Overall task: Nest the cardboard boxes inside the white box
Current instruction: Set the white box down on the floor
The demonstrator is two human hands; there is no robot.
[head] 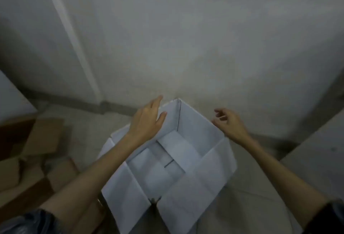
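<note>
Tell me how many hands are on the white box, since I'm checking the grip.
1. The left hand rests on the far-left wall of the white box. The right hand hovers open beside the right wall, seemingly not touching.

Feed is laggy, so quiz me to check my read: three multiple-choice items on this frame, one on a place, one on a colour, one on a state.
1. The brown cardboard boxes lie:
A. left of the white box
B. inside it
C. right of it

2. The open box's flaps are:
A. brown
B. white
C. black

3. The left hand is:
A. holding a cardboard box
B. on the white box's far-left wall
C. out of view

Answers: 1 A, they sit at the left edge. 2 B, all panels are white. 3 B, its thumb hooks over the rim; the right hand hovers empty.
</note>
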